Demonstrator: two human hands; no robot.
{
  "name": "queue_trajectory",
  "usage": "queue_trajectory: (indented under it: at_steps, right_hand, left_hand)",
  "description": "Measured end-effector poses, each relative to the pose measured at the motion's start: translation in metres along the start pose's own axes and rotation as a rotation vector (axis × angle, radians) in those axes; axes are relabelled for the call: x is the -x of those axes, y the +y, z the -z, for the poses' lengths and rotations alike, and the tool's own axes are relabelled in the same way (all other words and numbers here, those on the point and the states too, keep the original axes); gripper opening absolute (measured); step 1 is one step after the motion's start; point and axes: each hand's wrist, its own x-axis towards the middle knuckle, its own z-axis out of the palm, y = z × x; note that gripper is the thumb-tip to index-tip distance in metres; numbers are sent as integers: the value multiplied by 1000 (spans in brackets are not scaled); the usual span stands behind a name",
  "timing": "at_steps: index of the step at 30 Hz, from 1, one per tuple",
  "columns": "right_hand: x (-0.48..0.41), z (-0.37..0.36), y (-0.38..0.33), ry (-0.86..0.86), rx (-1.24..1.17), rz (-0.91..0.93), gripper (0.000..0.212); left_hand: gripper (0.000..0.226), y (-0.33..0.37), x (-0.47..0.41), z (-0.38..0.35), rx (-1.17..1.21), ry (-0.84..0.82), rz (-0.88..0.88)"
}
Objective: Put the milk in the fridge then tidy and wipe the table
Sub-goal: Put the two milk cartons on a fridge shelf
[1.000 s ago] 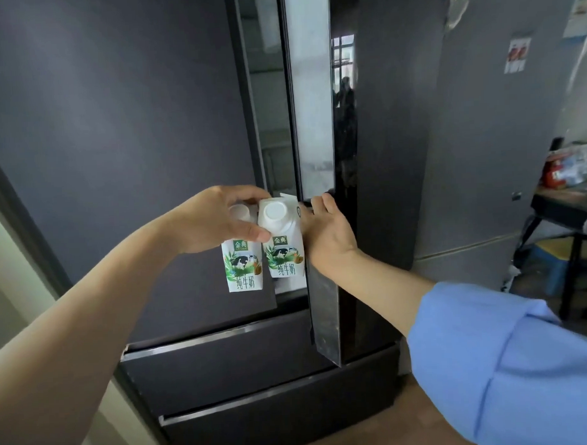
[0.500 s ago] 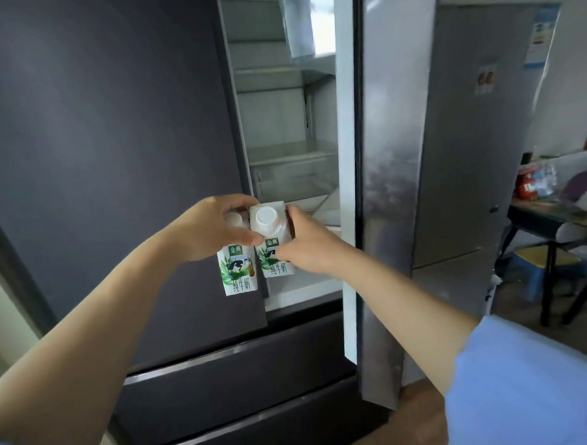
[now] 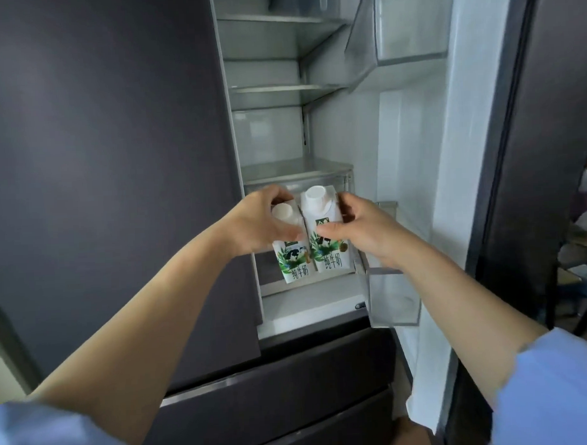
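Observation:
Two small white milk cartons with green cow labels and white round caps are held side by side in front of the open fridge. My left hand [image 3: 257, 222] grips the left carton [image 3: 291, 259] round its top. My right hand [image 3: 359, 230] grips the right carton [image 3: 327, 234] from its right side, thumb across the label. Both cartons hang just in front of the clear drawer [image 3: 297, 182] low in the fridge compartment. The fridge's right door [image 3: 482, 149] stands wide open, while the left door [image 3: 100, 162] is closed.
Glass shelves [image 3: 281, 93] inside the fridge look bare. Clear door bins [image 3: 408, 25] hang on the open door, one low bin [image 3: 393, 298] just under my right wrist. Dark drawers [image 3: 275, 396] lie below. A table and clutter [image 3: 582, 245] show at far right.
The right door has swung fully open. My right hand left the door edge and took hold of the right carton. Both cartons moved closer to the fridge opening.

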Motion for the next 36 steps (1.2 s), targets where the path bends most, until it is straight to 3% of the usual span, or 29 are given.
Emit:
queue_trajectory:
  at_steps: [18,36]
  right_hand:
    - [-197,58,-5,7,-243,118,50]
    - [-372,53,41,62,-196,105,57]
  left_hand:
    - [63,12,-172,28,-222,297,46]
    - [59,-53,-344,50,-267,298,121]
